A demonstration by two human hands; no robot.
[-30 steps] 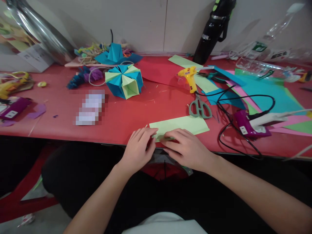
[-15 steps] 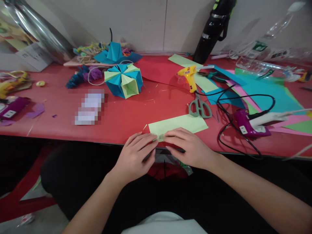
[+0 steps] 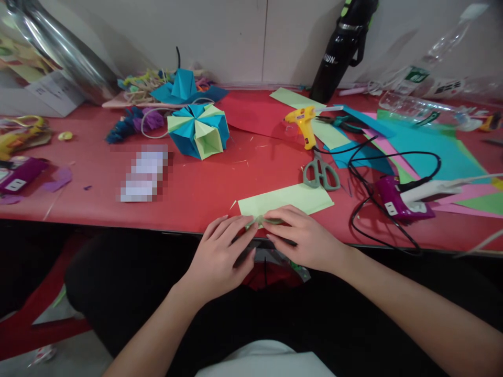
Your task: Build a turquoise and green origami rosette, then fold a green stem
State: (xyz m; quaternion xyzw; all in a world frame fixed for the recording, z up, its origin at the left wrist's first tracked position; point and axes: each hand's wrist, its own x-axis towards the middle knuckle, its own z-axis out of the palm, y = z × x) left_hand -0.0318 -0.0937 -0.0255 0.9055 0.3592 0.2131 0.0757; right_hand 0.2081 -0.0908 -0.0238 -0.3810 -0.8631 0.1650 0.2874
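Note:
At the table's front edge, my left hand (image 3: 223, 256) and my right hand (image 3: 302, 235) meet fingertip to fingertip over a small folded piece of light green paper (image 3: 259, 222). Both hands have their fingers on it, and most of the piece is covered by them. Just behind the fingers lies a flat light green paper strip (image 3: 283, 199). Grey-handled scissors (image 3: 321, 174) rest beyond the strip, beside a yellow glue gun (image 3: 304, 125). Farther left sits a folded blue and green paper ball (image 3: 199, 131).
A blurred-out phone-like object (image 3: 144, 175) lies on the red table (image 3: 188, 199) to the left. On the right are a purple power strip (image 3: 404, 196), looping black cable, coloured paper sheets (image 3: 436, 152) and plastic bottles (image 3: 424, 73). A black flask (image 3: 338, 57) stands against the wall.
The left fingers have shifted slightly right and pressed along the small green piece, the forefinger reaching closer to the right hand. The right hand has barely moved.

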